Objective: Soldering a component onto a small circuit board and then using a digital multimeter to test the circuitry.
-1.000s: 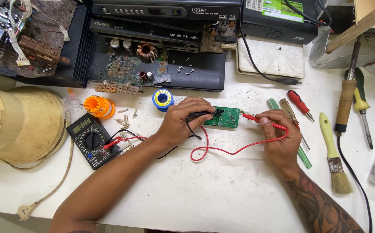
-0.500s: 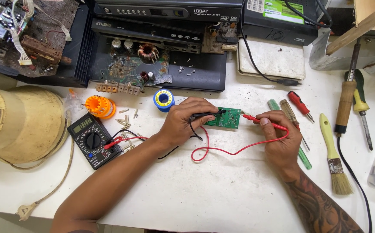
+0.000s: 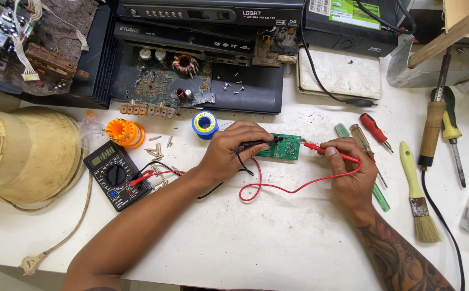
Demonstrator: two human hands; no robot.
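On the white table (image 3: 277, 242), one small green circuit board (image 3: 281, 147) lay near the centre. The left hand (image 3: 233, 151) was closed around one black probe (image 3: 258, 143), its tip on the board's left edge; the right hand (image 3: 347, 171) pinched one red probe (image 3: 326, 151), whose tip met the board from three o'clock. One black multimeter (image 3: 117, 175) sat at nine o'clock, well apart from the board. At twelve o'clock from the board stood black set-top boxes, one bearing a rectangular green label (image 3: 351, 9) beside a white one. One blue solder spool (image 3: 205, 124) lay at ten o'clock. At three o'clock lay two red-handled screwdrivers (image 3: 373, 129) and one yellow-handled brush (image 3: 416, 199).
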